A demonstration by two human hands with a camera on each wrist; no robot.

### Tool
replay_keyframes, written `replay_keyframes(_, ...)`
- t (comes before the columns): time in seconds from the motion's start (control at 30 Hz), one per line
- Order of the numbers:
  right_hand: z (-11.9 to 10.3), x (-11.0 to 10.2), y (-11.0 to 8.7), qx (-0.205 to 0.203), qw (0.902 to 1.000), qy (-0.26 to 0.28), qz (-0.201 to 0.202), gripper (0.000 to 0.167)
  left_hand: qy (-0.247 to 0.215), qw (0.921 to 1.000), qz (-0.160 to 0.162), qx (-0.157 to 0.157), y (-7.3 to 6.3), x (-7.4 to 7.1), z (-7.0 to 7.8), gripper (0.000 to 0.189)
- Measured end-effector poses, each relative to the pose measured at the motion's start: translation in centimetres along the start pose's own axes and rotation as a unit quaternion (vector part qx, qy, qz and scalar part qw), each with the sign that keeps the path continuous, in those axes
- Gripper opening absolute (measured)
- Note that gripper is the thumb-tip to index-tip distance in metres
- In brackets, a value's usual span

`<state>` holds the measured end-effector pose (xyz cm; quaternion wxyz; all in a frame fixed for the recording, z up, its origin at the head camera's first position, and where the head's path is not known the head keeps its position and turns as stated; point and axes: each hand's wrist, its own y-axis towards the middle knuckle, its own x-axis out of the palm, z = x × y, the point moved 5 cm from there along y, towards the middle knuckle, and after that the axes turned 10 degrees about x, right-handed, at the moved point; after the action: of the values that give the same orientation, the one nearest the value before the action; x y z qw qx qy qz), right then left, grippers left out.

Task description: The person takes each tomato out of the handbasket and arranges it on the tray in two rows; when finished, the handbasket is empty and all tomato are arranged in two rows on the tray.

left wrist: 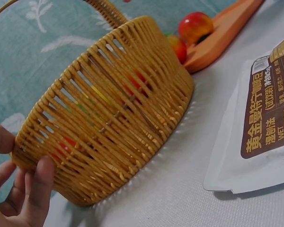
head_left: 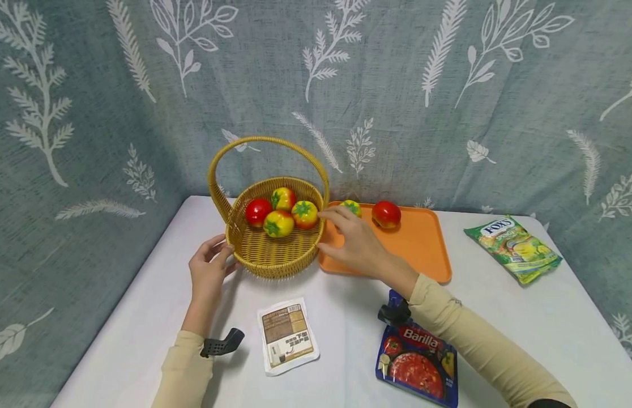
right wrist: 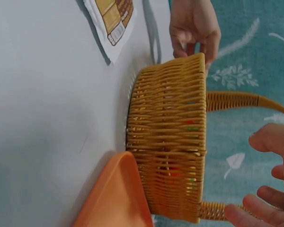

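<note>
A wicker basket [head_left: 272, 258] with a tall arched handle holds several red and yellow toy fruits [head_left: 278, 224]. At its left side, my left hand [head_left: 210, 266] grips the wall near the rim between thumb and fingers; the left wrist view shows the thumb [left wrist: 42, 182] against the weave. My right hand [head_left: 358, 241] hovers by the basket's right rim, above the orange tray [head_left: 418, 249]. Its fingers are spread and hold nothing, apart from the basket in the right wrist view. On the tray lie a red fruit [head_left: 386, 215] and a yellow-green one [head_left: 351, 208], the latter partly hidden by my right hand.
A white and brown pouch [head_left: 289, 336] lies in front of the basket. Under my right forearm is a blue Barilla pouch [head_left: 418, 362], partly covered. A green Fox's bag [head_left: 515, 248] lies at the far right. Patterned curtain [head_left: 367, 85] borders the table's back and sides.
</note>
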<state>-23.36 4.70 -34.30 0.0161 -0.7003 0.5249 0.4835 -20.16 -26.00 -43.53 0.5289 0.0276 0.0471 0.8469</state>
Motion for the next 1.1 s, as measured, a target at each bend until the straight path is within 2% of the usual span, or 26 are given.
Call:
replay_keyframes(0.43,-1.3,1.3,1.1,0.007,0.9997,-0.003,-0.022,0.056,-0.002,1.0,-0.005,0.004,-0.1,0.2,-0.1,0.039)
replay_keyframes(0.73,-1.6,2.0,1.9,0.003,0.9996,-0.009,-0.027,0.056,-0.006,0.9999,-0.011,0.006,-0.1,0.5,0.5,0.041)
replay_keyframes(1.1,-1.5,3.4,2.8,0.023,0.998,-0.03,-0.052,0.058,-0.005,1.0,0.004,-0.004,0.0,0.0,0.0,0.038)
